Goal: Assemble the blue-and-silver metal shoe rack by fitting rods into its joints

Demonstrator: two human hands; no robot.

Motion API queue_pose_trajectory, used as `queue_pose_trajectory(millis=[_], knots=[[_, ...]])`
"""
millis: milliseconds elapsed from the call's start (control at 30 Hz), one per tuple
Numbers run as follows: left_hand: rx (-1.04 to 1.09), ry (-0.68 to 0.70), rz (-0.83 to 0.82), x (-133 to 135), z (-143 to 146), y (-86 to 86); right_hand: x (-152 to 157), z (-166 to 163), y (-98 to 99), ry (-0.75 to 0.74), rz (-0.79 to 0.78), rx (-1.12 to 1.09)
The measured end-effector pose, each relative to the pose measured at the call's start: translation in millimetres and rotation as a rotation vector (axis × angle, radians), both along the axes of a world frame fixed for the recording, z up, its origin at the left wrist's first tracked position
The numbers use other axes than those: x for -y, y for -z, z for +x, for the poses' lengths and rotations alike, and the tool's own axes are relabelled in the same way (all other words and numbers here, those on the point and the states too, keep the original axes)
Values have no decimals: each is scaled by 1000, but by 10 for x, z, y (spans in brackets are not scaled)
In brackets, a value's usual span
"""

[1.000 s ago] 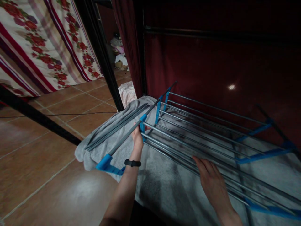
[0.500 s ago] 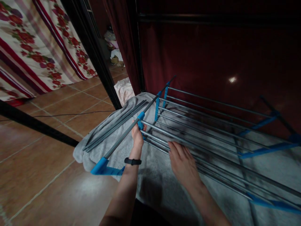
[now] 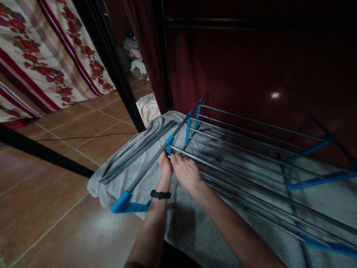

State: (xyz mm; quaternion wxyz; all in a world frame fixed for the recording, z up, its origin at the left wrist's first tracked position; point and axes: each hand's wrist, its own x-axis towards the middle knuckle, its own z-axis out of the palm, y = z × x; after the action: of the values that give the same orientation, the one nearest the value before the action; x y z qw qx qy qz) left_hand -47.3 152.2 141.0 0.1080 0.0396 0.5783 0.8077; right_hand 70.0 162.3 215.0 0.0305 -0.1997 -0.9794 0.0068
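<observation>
A clothes drying rack with grey metal rods [image 3: 240,169] and blue plastic parts lies on a grey blanket [image 3: 108,195]. My left hand [image 3: 165,165], with a black band on the wrist, is closed around the blue bracket [image 3: 169,144] on the rack's side pole [image 3: 147,165]. Right beside it, my right hand [image 3: 185,169] has its fingers bent over the rod ends at that bracket. Its fingertips are partly hidden. At the pole's near end sits a blue corner piece [image 3: 122,203]. Several loose grey tubes [image 3: 136,154] lie together left of the pole.
Black metal frame posts [image 3: 117,67] stand at the left, and a dark red panel [image 3: 237,70] rises behind the rack. A thin cable [image 3: 89,137] crosses the tiled floor [image 3: 55,193]. A floral curtain [image 3: 47,56] hangs at upper left.
My right hand has moved left along the rods to the blue bracket, next to my left hand. My left hand keeps its hold there.
</observation>
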Motion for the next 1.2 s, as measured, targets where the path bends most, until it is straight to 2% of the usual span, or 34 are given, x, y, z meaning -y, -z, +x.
queue_pose_trajectory(millis=[100,300,700,1033,1200], knots=[[71,1,-34,-2,67,-89,-18,9,-31,8,-39,10],[99,75,68,39,141,-224,-56,44,-127,0,-151,11],[122,60,19,40,142,-276,-79,63,-155,7,-222,21],[107,22,2,-11,120,-256,-83,79,-161,16,-216,21],[106,2,3,-31,124,-243,-109,74,-170,29,-268,1]])
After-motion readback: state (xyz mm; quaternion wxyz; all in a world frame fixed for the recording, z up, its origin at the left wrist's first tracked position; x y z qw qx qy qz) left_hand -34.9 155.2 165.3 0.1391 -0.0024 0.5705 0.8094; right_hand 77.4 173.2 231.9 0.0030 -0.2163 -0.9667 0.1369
